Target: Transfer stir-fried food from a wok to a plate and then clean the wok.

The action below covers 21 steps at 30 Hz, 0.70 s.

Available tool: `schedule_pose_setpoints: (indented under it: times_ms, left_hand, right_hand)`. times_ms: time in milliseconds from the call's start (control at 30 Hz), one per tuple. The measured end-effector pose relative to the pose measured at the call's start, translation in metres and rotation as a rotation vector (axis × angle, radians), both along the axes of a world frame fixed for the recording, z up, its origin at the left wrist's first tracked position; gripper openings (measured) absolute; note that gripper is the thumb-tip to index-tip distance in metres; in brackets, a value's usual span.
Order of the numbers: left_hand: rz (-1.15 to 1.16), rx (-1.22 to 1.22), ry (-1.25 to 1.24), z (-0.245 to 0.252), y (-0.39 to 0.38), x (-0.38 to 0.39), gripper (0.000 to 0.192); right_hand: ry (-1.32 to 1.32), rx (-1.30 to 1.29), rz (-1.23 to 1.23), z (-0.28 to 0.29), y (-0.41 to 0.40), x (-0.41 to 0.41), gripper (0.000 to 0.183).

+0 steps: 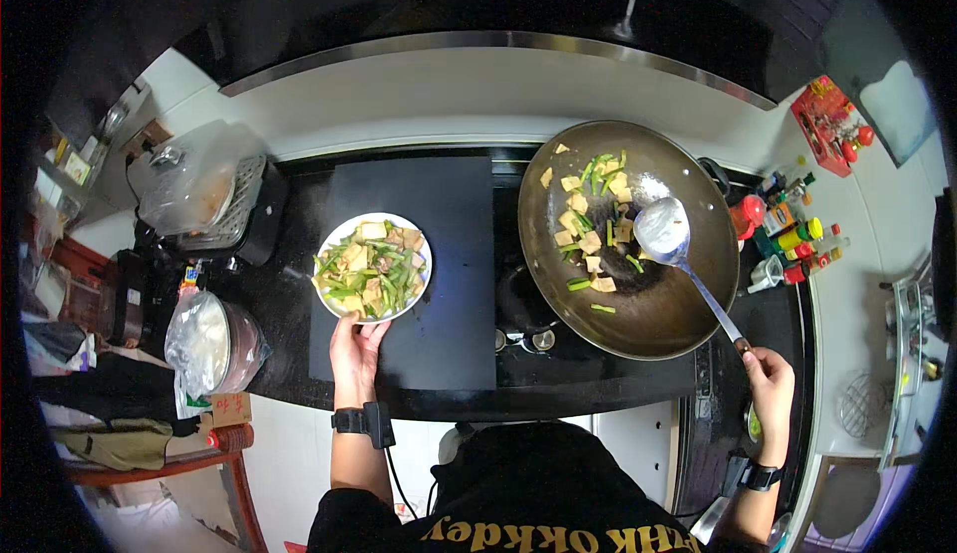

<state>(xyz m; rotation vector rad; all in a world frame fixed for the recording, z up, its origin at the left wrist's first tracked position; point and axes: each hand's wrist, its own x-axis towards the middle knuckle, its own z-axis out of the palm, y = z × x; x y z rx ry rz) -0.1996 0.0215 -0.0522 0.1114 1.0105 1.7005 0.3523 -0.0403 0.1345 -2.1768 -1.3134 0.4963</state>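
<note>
My left hand [357,353] grips the near rim of a white plate [426,273] above a dark board on the counter. Heaped on that plate is cooked food [374,265], with pale tofu-like pieces, green stalks and some brownish bits. To the right, my right hand [768,382] holds the brown end of a metal wok spatula [706,295]. The spatula's broad head [662,228] lies inside a large wok [658,332]. Several pale pieces [591,241] and green stalks [609,232] are scattered over the wok's left half.
Sauce bottles [798,235] and a red-lidded jar [748,215] crowd the wok's right side. Left of the plate stand a steamer-like appliance [258,217] and a plastic-covered pot [243,344]. Stove knobs [543,341] sit at the front. A range hood [493,39] overhangs the back.
</note>
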Motion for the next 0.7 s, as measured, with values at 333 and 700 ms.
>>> schedule_pose_setpoints:
  times_ms: [333, 700]
  left_hand:
    - [-0.11, -0.132, 0.106, 0.009, 0.062, -0.026, 0.037]
    - [-0.386, -0.59, 0.704, 0.009, 0.06, -0.059, 0.069]
  right_hand:
    - [-0.057, 0.022, -0.05, -0.014, -0.031, -0.009, 0.018]
    - [-0.283, -0.142, 0.015, 0.047, -0.002, -0.006, 0.024]
